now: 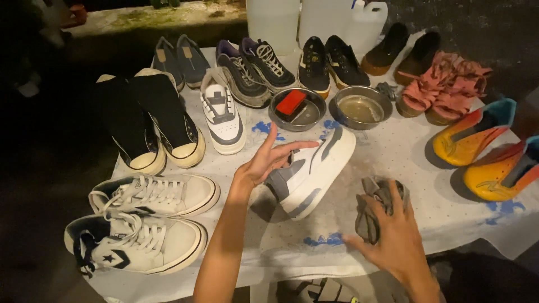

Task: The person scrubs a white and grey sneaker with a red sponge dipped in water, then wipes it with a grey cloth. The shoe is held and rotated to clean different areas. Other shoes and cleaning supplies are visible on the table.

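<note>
Head view: I'm looking down on a desk (404,163) under a pale cloth, crowded with shoes.
Left hand: my left hand (264,160) is spread open, fingers fanned, resting against the heel end of the white and grey sneaker (311,171). It grips nothing.
Sneaker: it lies tipped on its side at the middle of the desk, sole facing me, toe pointing toward the bowls.
Right hand: my right hand (393,235) presses down on a crumpled grey rag (373,205) near the front edge, fingers curled over it and holding it.
Bowls: two metal bowls sit just beyond the sneaker. The left bowl (297,109) holds a red brush, and the right bowl (360,108) holds cloudy liquid.
Left side: a matching white sneaker (223,115) stands upright, black high-tops (149,126) beside it, and a pair of laced white sneakers (143,219) nearer me.
Right side: orange shoes (488,151) with blue lining, pink sandals (443,90) behind them.
Back row: dark shoes in pairs, with white plastic jugs (320,19) behind.
</note>
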